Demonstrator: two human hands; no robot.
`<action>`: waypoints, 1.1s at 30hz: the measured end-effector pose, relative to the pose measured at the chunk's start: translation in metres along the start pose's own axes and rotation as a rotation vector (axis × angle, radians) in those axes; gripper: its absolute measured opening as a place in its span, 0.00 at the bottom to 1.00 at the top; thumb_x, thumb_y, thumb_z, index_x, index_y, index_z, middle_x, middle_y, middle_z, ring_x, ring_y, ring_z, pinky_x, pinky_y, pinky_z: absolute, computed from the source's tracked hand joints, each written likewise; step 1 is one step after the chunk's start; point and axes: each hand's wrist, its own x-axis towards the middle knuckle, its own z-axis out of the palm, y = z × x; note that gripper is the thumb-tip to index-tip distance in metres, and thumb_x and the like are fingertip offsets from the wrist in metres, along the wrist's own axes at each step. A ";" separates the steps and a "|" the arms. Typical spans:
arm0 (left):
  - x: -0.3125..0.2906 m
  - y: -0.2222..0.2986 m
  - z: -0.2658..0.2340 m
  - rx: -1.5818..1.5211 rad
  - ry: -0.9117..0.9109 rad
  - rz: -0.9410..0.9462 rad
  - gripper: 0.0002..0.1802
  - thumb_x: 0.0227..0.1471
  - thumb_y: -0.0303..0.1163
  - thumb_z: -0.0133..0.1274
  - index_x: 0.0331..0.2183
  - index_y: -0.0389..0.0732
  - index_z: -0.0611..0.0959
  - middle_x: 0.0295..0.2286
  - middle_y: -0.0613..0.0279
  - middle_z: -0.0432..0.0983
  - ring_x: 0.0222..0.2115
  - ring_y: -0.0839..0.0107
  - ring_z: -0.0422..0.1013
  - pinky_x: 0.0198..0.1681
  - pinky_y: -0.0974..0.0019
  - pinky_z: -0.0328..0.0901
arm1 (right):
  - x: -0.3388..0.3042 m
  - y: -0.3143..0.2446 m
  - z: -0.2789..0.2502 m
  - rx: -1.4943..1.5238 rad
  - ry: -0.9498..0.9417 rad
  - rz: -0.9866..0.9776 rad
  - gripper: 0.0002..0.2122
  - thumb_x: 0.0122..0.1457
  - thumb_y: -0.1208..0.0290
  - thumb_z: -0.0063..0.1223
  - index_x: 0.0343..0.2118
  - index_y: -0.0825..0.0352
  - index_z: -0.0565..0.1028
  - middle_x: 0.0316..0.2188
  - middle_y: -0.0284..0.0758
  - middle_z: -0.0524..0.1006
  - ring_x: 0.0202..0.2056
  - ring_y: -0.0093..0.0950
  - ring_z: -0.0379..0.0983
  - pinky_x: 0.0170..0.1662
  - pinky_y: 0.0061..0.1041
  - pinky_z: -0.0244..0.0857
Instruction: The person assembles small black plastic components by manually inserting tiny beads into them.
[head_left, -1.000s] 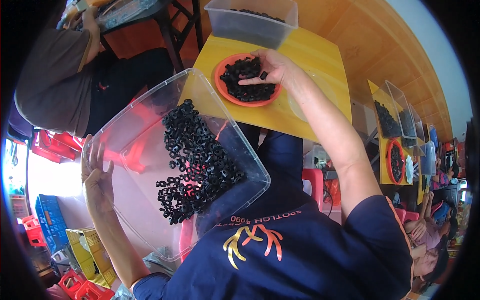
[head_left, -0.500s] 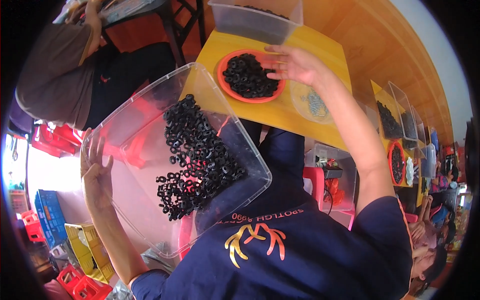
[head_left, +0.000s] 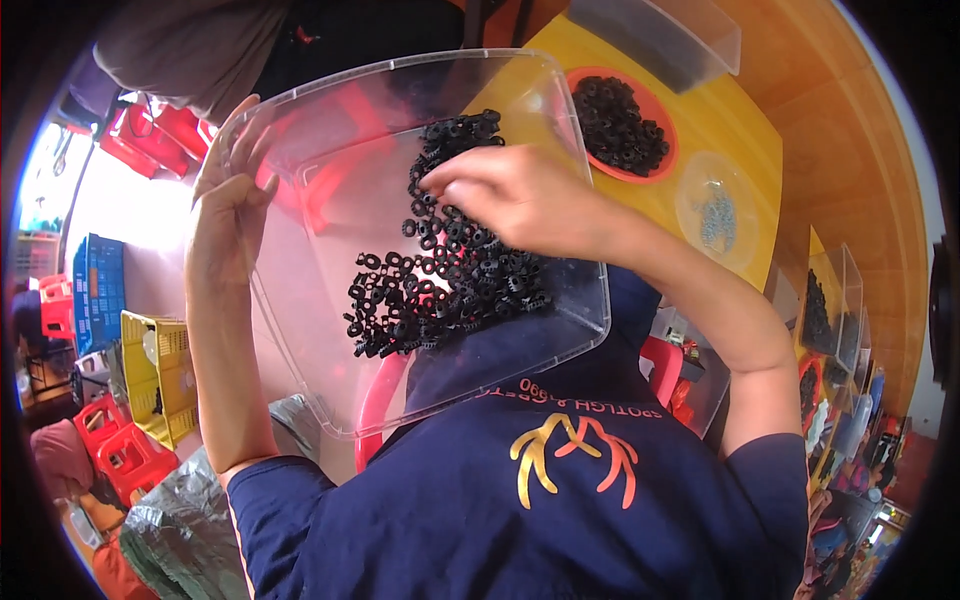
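Note:
A clear plastic bin (head_left: 300, 400) is tilted in front of my body, with many small black ring-shaped plastic parts (head_left: 400, 315) heaped along its right side. At its left edge my left hand (head_left: 230, 205) grips the rim, thumb on the inner side. My right hand (head_left: 520, 195) reaches over the right wall into the bin, its fingers bent together at the upper part of the heap. What lies under those fingertips is hidden. To the right of the bin, a red dish (head_left: 672, 150) full of similar black parts stands on the yellow table (head_left: 745, 130).
A shallow clear dish (head_left: 748, 200) of small silvery pieces sits beside the red one. Another clear bin (head_left: 705, 40) stands at the table's far side. A person in dark clothes (head_left: 370, 45) is close at the far left. Yellow crate (head_left: 160, 370) and red stools (head_left: 130, 455) are at left.
My right hand has moved from over the red dish into the bin, its spread fingers now bent together. The bin, still held by my left hand, sits higher and further right in view.

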 end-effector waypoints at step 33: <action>-0.015 0.002 -0.022 -0.024 -0.022 0.095 0.43 0.34 0.07 0.39 0.56 0.42 0.75 0.58 0.57 0.65 0.62 0.66 0.55 0.50 0.75 0.62 | 0.056 0.017 0.184 0.788 -0.524 0.859 0.28 0.66 0.44 0.38 0.46 0.69 0.73 0.38 0.39 0.78 0.39 0.32 0.75 0.44 0.43 0.70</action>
